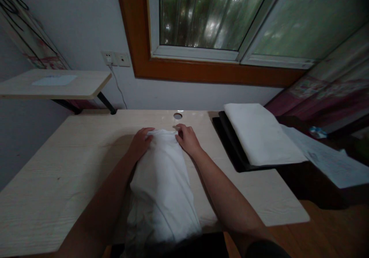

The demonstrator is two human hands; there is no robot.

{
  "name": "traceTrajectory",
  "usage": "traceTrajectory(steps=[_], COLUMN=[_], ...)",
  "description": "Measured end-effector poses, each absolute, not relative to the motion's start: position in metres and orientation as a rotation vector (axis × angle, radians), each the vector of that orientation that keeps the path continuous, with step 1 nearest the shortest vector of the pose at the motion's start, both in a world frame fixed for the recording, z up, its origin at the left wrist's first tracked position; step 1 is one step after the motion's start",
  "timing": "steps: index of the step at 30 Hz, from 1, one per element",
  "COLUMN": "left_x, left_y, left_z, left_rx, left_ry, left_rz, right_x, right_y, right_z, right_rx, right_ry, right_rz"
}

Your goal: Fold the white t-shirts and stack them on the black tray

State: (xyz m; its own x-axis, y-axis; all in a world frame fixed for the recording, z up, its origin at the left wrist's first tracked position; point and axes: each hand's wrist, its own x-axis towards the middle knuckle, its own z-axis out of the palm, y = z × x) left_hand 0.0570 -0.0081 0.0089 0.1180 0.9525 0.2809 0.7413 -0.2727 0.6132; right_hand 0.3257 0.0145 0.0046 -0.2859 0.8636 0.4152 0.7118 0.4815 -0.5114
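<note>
A white cloth (165, 173), perhaps a folded garment, lies lengthwise on the pale wooden desk (86, 169) and hangs over its near edge towards me. At its far left corner, my left hand (141, 142) is closed on the hem, with the thumb on top of the fabric. My right hand (188, 139) pinches the far right corner between thumb and fingers. Between the two hands the far hem runs slightly bunched. The cloth's near end drops out of sight by my lap.
To the right, a white folded sheet (263, 135) rests on a black folder-like item (230, 144). A raised shelf (54, 91) with paper on it stands at the back left. Behind the cloth is a cable hole (178, 116). A window (213, 20) is above.
</note>
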Motion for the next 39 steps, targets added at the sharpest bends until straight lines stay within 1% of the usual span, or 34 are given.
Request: traceTrajectory(steps=[4,9,12,16,20,23,27,31,33,37,39], left_x=[0.053,0.050,0.049,0.048,0.049,0.051,0.048,0.039,0.035,0.033,0.035], left_y=[-0.008,-0.006,-0.004,-0.002,-0.001,-0.002,-0.004,-0.008,-0.010,-0.012,-0.011], left_z=[0.008,0.008,0.005,0.002,-0.001,-0.003,-0.002,0.006,0.010,0.011,0.009], left_rx=[1.963,1.873,1.837,1.878,2.072,2.261,2.425,2.509,2.560,2.651,2.625], left_ry=[1.654,1.649,1.660,1.659,1.718,1.785,1.781,1.747,1.668,1.407,1.381], left_rz=[0.993,1.051,1.097,1.183,1.185,1.106,0.971,0.989,0.988,0.860,0.831], right_x=[0.326,0.329,0.330,0.329,0.325,0.321,0.321,0.326,0.328,0.328,0.328], right_y=[0.017,0.020,0.021,0.017,0.007,0.002,0.004,0.008,0.008,0.006,0.005], right_z=[0.003,-0.001,-0.001,0.006,0.016,0.017,0.012,0.010,0.010,0.010,0.011], right_rx=[-1.285,-1.190,-1.209,-1.231,-1.014,-0.891,-1.049,-1.215,-1.267,-1.333,-1.332], right_ry=[-1.923,-1.686,-1.665,-1.773,-2.063,-2.285,-2.382,-2.364,-2.348,-2.326,-2.310], right_rz=[0.384,0.570,0.561,0.424,0.388,0.395,0.290,0.229,0.230,0.262,0.265])
